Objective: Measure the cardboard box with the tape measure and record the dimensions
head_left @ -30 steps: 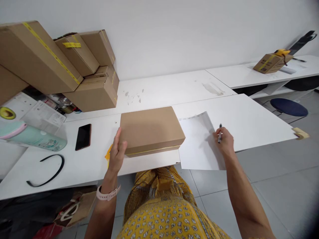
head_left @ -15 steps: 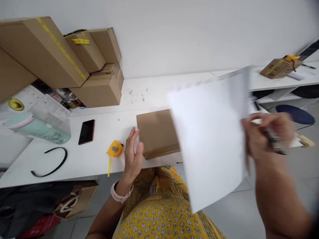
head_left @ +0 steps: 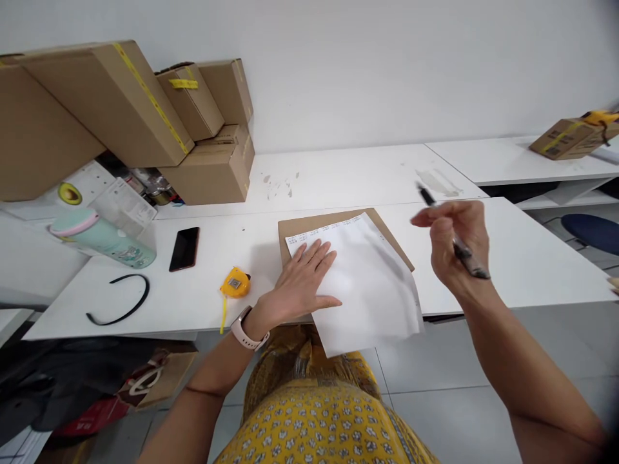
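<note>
A white sheet of paper (head_left: 367,290), with small handwriting along its top edge, lies over a flat brown cardboard box (head_left: 333,219). Its lower part hangs past the table's front edge. My left hand (head_left: 304,277) rests flat on the paper's upper left, fingers spread. Above the table to the right of the paper, my right hand (head_left: 457,241) grips a black pen (head_left: 467,258), its dark tip pointing up and left. To the left of my left hand sits a yellow tape measure (head_left: 236,282) with a bit of tape pulled out.
On the white table (head_left: 338,180), a phone (head_left: 184,249), a black headband (head_left: 140,303) and a mint-green bottle (head_left: 106,238) lie at left. Cardboard boxes (head_left: 207,174) are stacked behind them. A small box (head_left: 561,138) stands far right, near a blue stool (head_left: 592,232).
The paper has come down from mid-air onto the cardboard box. My left hand has moved from beside the box onto the sheet. My right hand has let go of the paper, keeping the pen.
</note>
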